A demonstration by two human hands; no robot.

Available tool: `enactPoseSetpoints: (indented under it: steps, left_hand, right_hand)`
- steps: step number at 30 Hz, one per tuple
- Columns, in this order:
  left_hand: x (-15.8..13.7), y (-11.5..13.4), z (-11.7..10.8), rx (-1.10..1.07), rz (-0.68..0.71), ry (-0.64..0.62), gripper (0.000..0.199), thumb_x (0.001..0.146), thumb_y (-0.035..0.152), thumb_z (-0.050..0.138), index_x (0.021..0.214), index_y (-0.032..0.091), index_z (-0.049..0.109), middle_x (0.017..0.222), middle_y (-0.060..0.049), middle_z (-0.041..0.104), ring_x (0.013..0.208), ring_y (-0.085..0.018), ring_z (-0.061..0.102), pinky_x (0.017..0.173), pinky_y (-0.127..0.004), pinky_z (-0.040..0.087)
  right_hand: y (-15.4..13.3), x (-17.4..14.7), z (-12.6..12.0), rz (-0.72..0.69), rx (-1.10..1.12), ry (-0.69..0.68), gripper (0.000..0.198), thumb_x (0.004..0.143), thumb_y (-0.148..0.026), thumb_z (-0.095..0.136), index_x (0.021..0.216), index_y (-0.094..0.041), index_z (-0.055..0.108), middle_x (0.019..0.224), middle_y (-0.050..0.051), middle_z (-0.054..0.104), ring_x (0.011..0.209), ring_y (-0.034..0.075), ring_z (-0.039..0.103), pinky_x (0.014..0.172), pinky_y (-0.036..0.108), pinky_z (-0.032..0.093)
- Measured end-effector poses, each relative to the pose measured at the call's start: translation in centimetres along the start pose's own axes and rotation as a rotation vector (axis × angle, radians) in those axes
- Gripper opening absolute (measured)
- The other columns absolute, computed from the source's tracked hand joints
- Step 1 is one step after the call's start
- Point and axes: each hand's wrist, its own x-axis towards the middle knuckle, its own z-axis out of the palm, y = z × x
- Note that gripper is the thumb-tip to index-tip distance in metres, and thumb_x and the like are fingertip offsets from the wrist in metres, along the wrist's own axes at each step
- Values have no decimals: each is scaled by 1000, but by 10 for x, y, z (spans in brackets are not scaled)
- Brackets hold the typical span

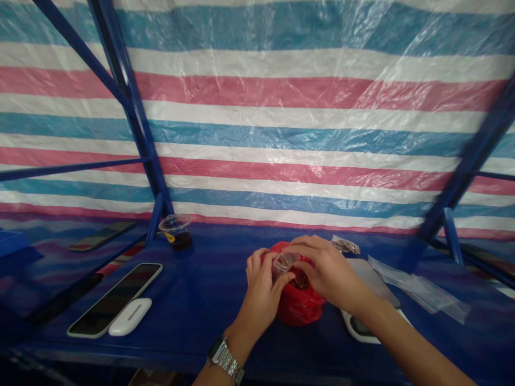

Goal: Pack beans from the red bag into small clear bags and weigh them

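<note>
Both of my hands meet over a red plastic bag [300, 311] on the blue table. My left hand [263, 279], a metal watch [225, 359] on its wrist, pinches one side of a small clear plastic bag [284, 262]. From the other side my right hand [317, 262] grips the same clear bag, thumb and fingers curled round its edge. Small dark brown pieces [300, 280] show inside the red bag, just below the fingers. What the clear bag contains is hard to make out.
Right of the red bag lies a kitchen scale [372, 279], partly behind my right forearm. Several flat clear bags [422, 292] and a filled small bag [345, 245] lie near it. To the left are a phone [116, 300], a white earbud case [131, 316] and a plastic cup [177, 230] with dark liquid.
</note>
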Motion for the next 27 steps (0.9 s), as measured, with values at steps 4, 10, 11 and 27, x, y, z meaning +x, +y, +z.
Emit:
enactPoseSetpoints:
  steps: [4, 10, 11, 27]
  left_hand:
    - [0, 2, -2, -14, -10, 2, 30, 96, 31, 72, 124, 26, 62, 132, -9, 53, 125, -31, 48, 113, -52, 40]
    - [1, 4, -4, -59, -12, 11, 28, 96, 30, 71, 122, 24, 63, 128, -9, 53, 120, -30, 48, 110, -50, 41]
    - [1, 4, -4, -66, -10, 12, 28, 96, 30, 70, 123, 24, 63, 127, -8, 54, 120, -30, 49, 109, -49, 41]
    - [-3, 1, -17, -220, -358, 31, 42, 94, 63, 48, 91, 23, 57, 88, -7, 64, 89, -29, 61, 84, -44, 46]
  right_hand:
    - [1, 0, 1, -28, 3, 15, 39, 97, -3, 57, 123, -25, 75, 126, 7, 73, 107, 25, 66, 99, 43, 52]
    - [-2, 1, 1, -61, 15, 22, 39, 100, -7, 57, 128, -29, 74, 130, 5, 72, 110, 25, 65, 100, 43, 51]
    - [-2, 1, 1, -63, 10, 29, 39, 100, -8, 57, 129, -29, 74, 130, 5, 72, 111, 25, 66, 100, 43, 51]
    - [17, -5, 1, 268, -187, -408, 30, 86, -6, 64, 101, -24, 83, 112, 9, 81, 113, 29, 72, 103, 39, 49]
